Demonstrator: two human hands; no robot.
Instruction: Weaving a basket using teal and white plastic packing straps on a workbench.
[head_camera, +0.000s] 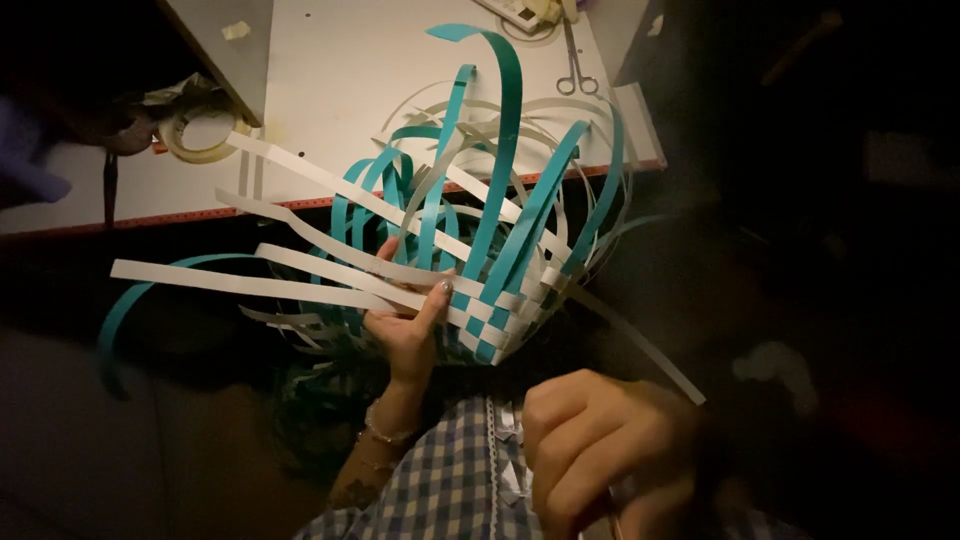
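Woven basket (495, 300) of teal and white paper strips, half finished, is held up in the air in front of a white table (330, 90), with loose strip ends fanning out on every side. Left hand (405, 320) grasps it from below, thumb and fingers pinching several long white strips (250, 283) against the weave. Right hand (590, 440) hangs lower and nearer the camera, fingers curled into a loose fist; whether it grips anything is unclear. Scissors (573, 65) and a tape roll (203, 135) lie on the table

White table (330, 70), tape roll (205, 135), scissors (574, 62), checked blue-and-white cloth (450, 490)
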